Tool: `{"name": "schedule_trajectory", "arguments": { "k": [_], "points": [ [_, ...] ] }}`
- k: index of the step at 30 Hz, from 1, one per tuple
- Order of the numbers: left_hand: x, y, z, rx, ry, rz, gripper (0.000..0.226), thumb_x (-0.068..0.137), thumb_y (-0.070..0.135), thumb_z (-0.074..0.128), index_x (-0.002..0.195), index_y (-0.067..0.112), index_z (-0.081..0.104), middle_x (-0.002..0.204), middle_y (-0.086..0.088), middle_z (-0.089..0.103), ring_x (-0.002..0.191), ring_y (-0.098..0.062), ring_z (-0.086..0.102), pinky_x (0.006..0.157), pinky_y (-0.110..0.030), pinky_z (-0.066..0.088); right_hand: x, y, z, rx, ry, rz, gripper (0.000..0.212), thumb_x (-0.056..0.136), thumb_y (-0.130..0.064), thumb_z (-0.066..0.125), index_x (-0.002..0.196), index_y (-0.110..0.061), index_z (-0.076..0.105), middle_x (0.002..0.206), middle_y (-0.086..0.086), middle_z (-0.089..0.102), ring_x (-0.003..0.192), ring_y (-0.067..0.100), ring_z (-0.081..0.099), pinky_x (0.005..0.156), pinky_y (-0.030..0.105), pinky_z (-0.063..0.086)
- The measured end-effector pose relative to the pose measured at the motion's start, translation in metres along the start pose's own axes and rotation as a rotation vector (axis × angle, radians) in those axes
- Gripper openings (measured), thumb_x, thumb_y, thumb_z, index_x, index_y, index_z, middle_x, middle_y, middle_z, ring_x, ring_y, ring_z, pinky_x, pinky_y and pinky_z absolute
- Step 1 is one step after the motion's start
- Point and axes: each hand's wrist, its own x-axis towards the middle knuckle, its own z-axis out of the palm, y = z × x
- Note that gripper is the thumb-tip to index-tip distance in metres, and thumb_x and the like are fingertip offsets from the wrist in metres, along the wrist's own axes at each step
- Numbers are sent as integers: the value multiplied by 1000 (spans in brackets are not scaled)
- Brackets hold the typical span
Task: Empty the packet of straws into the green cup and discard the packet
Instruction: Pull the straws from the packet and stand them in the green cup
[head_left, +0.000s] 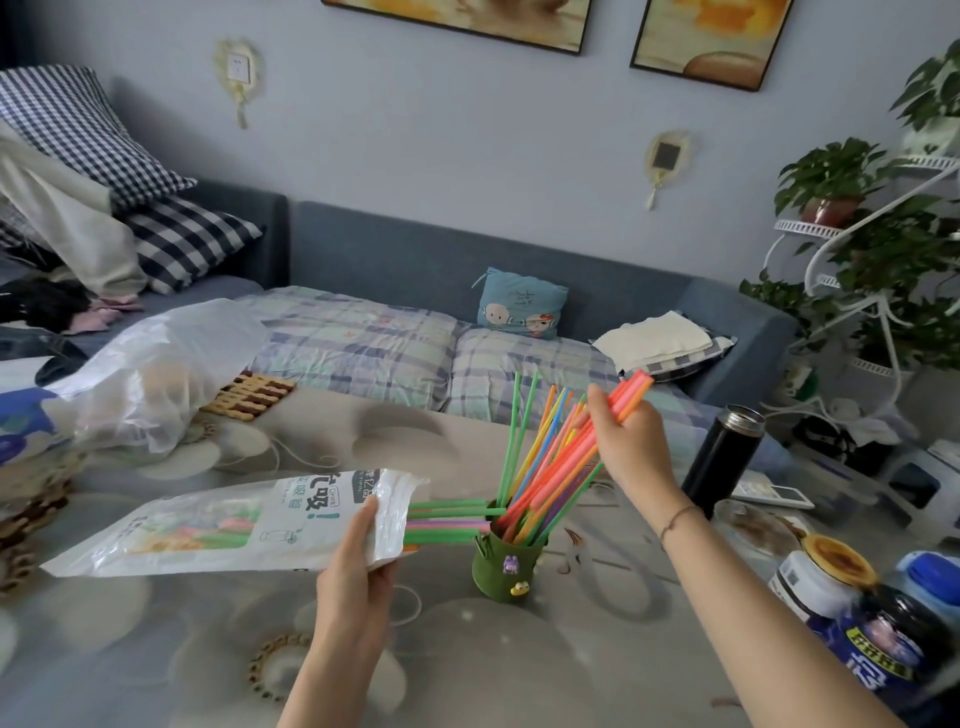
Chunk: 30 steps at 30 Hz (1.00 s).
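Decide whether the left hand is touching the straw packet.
Touching. The head view shows the left hand gripping the straw packet near its open end, thumb lying across the plastic.

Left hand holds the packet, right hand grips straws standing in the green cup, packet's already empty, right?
Not empty: the head view shows straws inside the packet, poking from its open end. Left hand holds it; right hand grips the bunch in the green cup.
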Motion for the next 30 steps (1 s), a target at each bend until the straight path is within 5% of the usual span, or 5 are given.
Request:
{"name": "schedule_trajectory", "arguments": {
  "k": [10,13,15,19,30],
  "points": [
    [-1,2,1,4,-15,16,29,90,16,60,115,0,62,114,-17,64,94,-23,63,59,-25,59,0,5,39,-235,-195,-117,50,87,-41,59,48,-17,40,40,-4,36,36,15,38,43,25,34],
    [-1,3,1,9,-17,15,24,90,16,60,109,1,64,112,-16,65,92,-22,64,60,-25,59,2,3,42,-238,-136,-133,24,82,-41,67,81,-19,56,51,-8,46,45,9,47,45,22,39],
    [-3,3,2,14,-25,15,18,90,16,60,102,3,65,108,-15,66,88,-21,64,57,-23,58,2,1,41,-234,-90,-152,48,80,-38,70,119,-20,49,68,-12,52,59,10,56,52,25,50],
    [-3,3,2,24,-24,10,20,90,16,60,104,2,65,109,-16,66,89,-22,64,58,-24,59,0,4,41,-143,-117,-266,75,79,-19,73,139,-26,28,129,0,56,93,11,56,84,31,53],
    [-2,1,2,17,-16,10,33,90,17,61,118,-1,61,111,-16,66,91,-22,64,60,-24,59,21,10,33,-351,11,-432,87,75,-30,75,145,-17,25,127,4,56,118,19,49,104,31,27]
  ]
}}
